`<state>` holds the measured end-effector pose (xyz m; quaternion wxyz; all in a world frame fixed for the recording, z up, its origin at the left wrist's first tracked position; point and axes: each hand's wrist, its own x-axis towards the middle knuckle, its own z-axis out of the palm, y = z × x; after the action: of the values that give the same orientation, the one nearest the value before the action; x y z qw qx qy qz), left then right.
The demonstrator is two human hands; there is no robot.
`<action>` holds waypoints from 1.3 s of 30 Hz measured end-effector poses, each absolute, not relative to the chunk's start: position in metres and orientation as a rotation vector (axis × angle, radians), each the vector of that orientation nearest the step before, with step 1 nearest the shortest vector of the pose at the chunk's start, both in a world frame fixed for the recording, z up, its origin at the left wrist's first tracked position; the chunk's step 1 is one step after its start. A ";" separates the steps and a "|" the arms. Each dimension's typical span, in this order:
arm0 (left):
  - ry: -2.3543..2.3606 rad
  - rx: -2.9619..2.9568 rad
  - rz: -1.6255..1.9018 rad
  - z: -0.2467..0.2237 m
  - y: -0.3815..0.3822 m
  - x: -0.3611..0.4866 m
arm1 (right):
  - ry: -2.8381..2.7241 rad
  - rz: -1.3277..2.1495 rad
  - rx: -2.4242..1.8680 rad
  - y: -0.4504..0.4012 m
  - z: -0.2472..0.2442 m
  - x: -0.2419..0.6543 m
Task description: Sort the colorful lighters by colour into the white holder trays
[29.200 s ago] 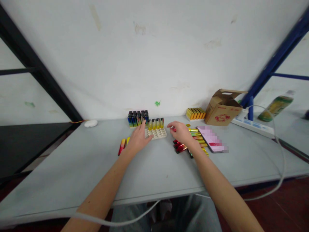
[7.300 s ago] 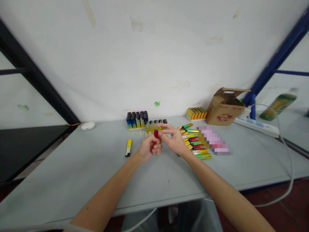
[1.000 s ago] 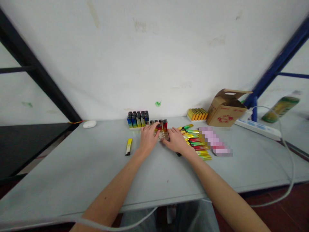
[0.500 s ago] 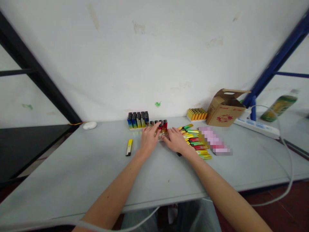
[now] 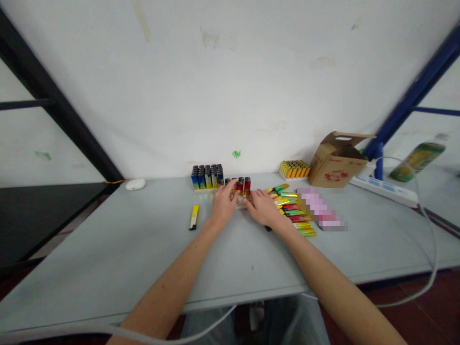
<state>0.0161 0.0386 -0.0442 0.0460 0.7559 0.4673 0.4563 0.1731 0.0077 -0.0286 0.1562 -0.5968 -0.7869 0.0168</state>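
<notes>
In the middle of the table, a small tray (image 5: 241, 204) holds several upright lighters. My left hand (image 5: 223, 205) curls over its left side, with thumb and index finger closed about a red lighter (image 5: 239, 186). Another red lighter (image 5: 247, 184) stands just to the right. My right hand (image 5: 266, 207) is at the tray's right side, its thumb on the near edge and its fingers around the side. Right of that hand lies a loose pile of lighters (image 5: 294, 212) in yellow, green and red. One yellow lighter (image 5: 194, 216) lies alone to the left. My hands hide part of the tray.
Behind stand a tray of blue and yellow lighters (image 5: 207, 177) and a tray of orange-yellow lighters (image 5: 294, 169). Farther right are an open cardboard box (image 5: 334, 165), a power strip (image 5: 386, 189) with a cable, and a pixelated pink item (image 5: 319, 208). A white case (image 5: 135, 185) sits at back left.
The whole view has shifted slightly. Both hands stay at the tray in nearly the same pose, and the lighters around them have not visibly moved.
</notes>
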 end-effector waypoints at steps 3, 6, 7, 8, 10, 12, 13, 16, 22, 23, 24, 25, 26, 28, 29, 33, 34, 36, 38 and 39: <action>1.424 2.309 1.391 -0.045 0.039 0.017 | -2.245 0.056 -1.718 0.007 -0.028 0.172; 1.422 2.281 1.411 -0.045 0.040 0.019 | -2.241 0.054 -1.724 0.007 -0.027 0.172; 1.414 2.272 1.412 -0.045 0.040 0.019 | -2.240 0.051 -1.724 0.007 -0.027 0.172; 1.405 2.264 1.411 -0.045 0.040 0.020 | -2.240 0.047 -1.725 0.007 -0.027 0.172; 1.394 2.246 1.403 -0.045 0.040 0.021 | -2.243 0.047 -1.726 0.007 -0.028 0.172; 1.397 2.222 1.399 -0.045 0.040 0.022 | -2.244 0.057 -1.724 0.007 -0.028 0.172; 1.400 2.209 1.400 -0.045 0.040 0.023 | -2.242 0.064 -1.725 0.007 -0.027 0.172; 1.394 2.192 1.395 -0.044 0.040 0.022 | -2.234 0.084 -1.730 0.007 -0.027 0.172; 1.398 2.266 1.385 -0.046 0.041 0.021 | -2.239 0.081 -1.746 0.007 -0.027 0.172; 1.408 2.286 1.396 -0.046 0.041 0.020 | -2.241 0.081 -1.746 0.007 -0.027 0.172; 1.416 2.303 1.410 -0.046 0.041 0.020 | -2.242 0.078 -1.746 0.007 -0.027 0.172; 1.421 2.316 1.421 -0.047 0.041 0.019 | -2.243 0.074 -1.745 0.007 -0.027 0.172; 1.420 2.323 1.431 -0.047 0.041 0.019 | -2.243 0.069 -1.745 0.006 -0.027 0.172; 1.417 2.327 1.441 -0.047 0.041 0.019 | -2.244 0.067 -1.747 0.006 -0.026 0.172; 1.415 2.326 1.441 -0.047 0.041 0.019 | -2.244 0.071 -1.747 0.005 -0.025 0.171; 1.400 2.313 1.427 -0.048 0.041 0.020 | -2.246 0.092 -1.751 0.005 -0.024 0.171; 1.396 2.309 1.420 -0.049 0.041 0.020 | -2.245 0.093 -1.753 0.005 -0.024 0.171; 1.394 2.309 1.400 -0.049 0.042 0.020 | -2.245 0.094 -1.756 0.005 -0.024 0.171; 1.401 2.345 1.380 -0.049 0.041 0.019 | -2.242 0.095 -1.758 0.005 -0.024 0.171; 1.405 2.381 1.372 -0.048 0.041 0.019 | -2.240 0.095 -1.759 0.005 -0.024 0.171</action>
<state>0.0195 0.0407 -0.0477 0.0279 0.7711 0.4551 0.4443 0.1707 0.0047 -0.0244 0.1453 -0.6107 -0.7777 0.0329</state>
